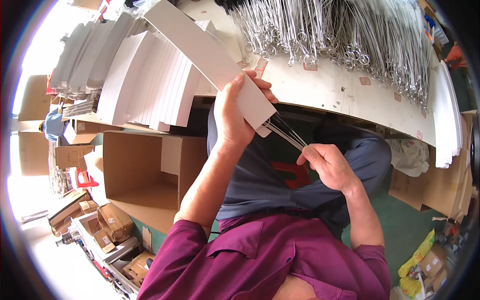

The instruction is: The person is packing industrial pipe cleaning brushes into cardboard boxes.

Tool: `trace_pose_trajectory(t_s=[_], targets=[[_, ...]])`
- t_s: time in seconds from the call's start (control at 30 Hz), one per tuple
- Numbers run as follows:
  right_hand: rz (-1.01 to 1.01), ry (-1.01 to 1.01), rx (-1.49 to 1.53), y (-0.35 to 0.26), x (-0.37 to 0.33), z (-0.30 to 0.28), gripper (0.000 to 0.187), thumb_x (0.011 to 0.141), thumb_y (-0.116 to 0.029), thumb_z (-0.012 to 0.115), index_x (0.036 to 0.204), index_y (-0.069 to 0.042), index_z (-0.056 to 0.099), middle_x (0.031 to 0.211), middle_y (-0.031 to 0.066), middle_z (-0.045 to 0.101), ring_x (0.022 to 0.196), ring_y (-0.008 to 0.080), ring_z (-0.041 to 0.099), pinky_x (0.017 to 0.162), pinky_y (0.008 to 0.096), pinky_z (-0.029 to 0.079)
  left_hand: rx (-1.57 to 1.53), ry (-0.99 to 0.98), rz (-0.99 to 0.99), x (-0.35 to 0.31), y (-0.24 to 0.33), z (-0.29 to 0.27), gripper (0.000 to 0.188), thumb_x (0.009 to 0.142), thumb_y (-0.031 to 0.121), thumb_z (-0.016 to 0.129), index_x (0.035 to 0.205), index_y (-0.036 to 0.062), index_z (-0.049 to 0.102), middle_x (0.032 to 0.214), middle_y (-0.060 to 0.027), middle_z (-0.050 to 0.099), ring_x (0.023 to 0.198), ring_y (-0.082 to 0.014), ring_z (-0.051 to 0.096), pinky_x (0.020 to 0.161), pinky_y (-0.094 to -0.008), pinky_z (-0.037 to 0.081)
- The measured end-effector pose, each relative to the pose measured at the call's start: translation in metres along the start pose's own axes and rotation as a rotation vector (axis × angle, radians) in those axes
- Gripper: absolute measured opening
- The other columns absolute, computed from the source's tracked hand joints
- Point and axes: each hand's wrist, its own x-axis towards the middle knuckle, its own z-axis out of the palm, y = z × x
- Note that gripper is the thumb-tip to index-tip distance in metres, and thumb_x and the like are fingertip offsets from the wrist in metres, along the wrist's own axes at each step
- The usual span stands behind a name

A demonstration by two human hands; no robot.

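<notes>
A long, narrow white box (200,55) lies slanted in front of me, its near end toward my lap. My left hand (235,112) is wrapped round it close to that end. Out of the open end runs a bundle of thin metal rods (286,132), some bright and some dark. My right hand (327,164) pinches the outer ends of these rods, just over my lap. How far they reach inside the box is hidden. On the table beyond lies a big heap of thin metal rods with ring ends (320,35).
Stacked white boxes (145,80) stand at the left of the white table (325,92). An open brown carton (140,167) sits below them. White flat pieces (445,120) hang at the table's right end. A red object (295,175) shows between my legs.
</notes>
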Motion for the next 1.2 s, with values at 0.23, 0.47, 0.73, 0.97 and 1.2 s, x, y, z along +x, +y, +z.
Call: trace_pose_trajectory(t_s=[0.23, 0.47, 0.73, 0.97, 1.2], targets=[[-0.015, 0.040, 0.195, -0.025, 0.027, -0.001, 0.039, 0.108, -0.033, 0.056, 0.120, 0.003, 0.062, 0.091, 0.0072, 0.066, 0.082, 0.0129, 0.059, 0.077, 0.0313, 0.050, 0.090, -0.090, -0.097, -0.021, -0.039, 0.004, 0.039, 0.104, 0.035, 0.048, 0.122, -0.0003, 0.052, 0.101, -0.0215, 0.069, 0.095, -0.0328, 0.068, 0.089, -0.0461, 0.055], [-0.140, 0.090, 0.241, -0.013, 0.046, 0.008, 0.039, 0.106, -0.033, 0.062, 0.118, 0.005, 0.062, 0.095, 0.0096, 0.068, 0.084, 0.0122, 0.061, 0.074, 0.0305, 0.052, 0.169, -0.114, -0.043, -0.029, -0.057, 0.007, 0.054, 0.106, 0.047, 0.047, 0.129, -0.0017, 0.051, 0.122, -0.0242, 0.065, 0.111, -0.0309, 0.063, 0.101, -0.0444, 0.050], [-0.057, 0.097, -0.014, -0.015, 0.021, -0.035, 0.035, 0.100, -0.031, 0.071, 0.095, 0.003, 0.066, 0.067, 0.0054, 0.062, 0.065, 0.0069, 0.055, 0.058, 0.0299, 0.047, 1.120, -0.579, -0.008, -0.075, -0.004, -0.002, 0.032, 0.091, 0.016, 0.076, 0.115, -0.0033, 0.066, 0.095, -0.0147, 0.073, 0.093, -0.0235, 0.073, 0.080, -0.0359, 0.057], [0.009, -0.082, -0.197, -0.030, 0.014, -0.043, 0.041, 0.097, -0.038, 0.071, 0.094, 0.002, 0.068, 0.073, 0.0160, 0.068, 0.066, 0.0213, 0.066, 0.063, 0.0360, 0.051, 1.680, -0.835, 0.646, -0.074, 0.028, 0.030, 0.069, 0.075, 0.016, 0.083, 0.135, -0.0033, 0.055, 0.131, -0.0236, 0.058, 0.124, -0.0415, 0.055, 0.108, -0.0510, 0.044], [0.077, -0.139, -0.384, -0.038, 0.017, -0.021, 0.039, 0.093, -0.037, 0.073, 0.103, 0.000, 0.070, 0.081, 0.0207, 0.072, 0.075, 0.0325, 0.072, 0.068, 0.0406, 0.054, 1.797, -0.918, 0.448, -0.057, -0.011, 0.002, 0.052, 0.070, 0.013, 0.081, 0.114, 0.0008, 0.056, 0.086, -0.0115, 0.060, 0.081, -0.0315, 0.065, 0.074, -0.0441, 0.054]])
